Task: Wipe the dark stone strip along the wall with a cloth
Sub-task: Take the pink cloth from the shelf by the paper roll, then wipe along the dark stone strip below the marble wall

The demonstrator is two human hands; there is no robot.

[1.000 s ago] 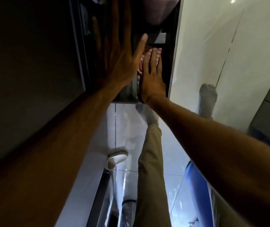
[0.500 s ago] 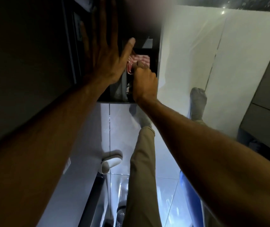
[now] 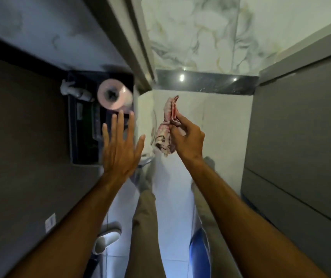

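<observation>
Both hands pulled back out of the dark recess since earlier; cloth now out in the air. Right hand pinches the crumpled pink cloth, hanging bunched below the fingers. Left hand open, fingers spread, holding nothing, near the toilet roll. Dark stone strip lies ahead along the marble wall, apart from the cloth.

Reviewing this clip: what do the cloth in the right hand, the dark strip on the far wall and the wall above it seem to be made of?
Cloth: soft woven fabric, pinkish-red and white; it bunches and droops from the right hand.
Dark strip: probably polished stone, dark with pale flecks and sharp light glints.
Wall above: marble-look tile or slab, white with grey-gold veins; which one is unclear.
</observation>
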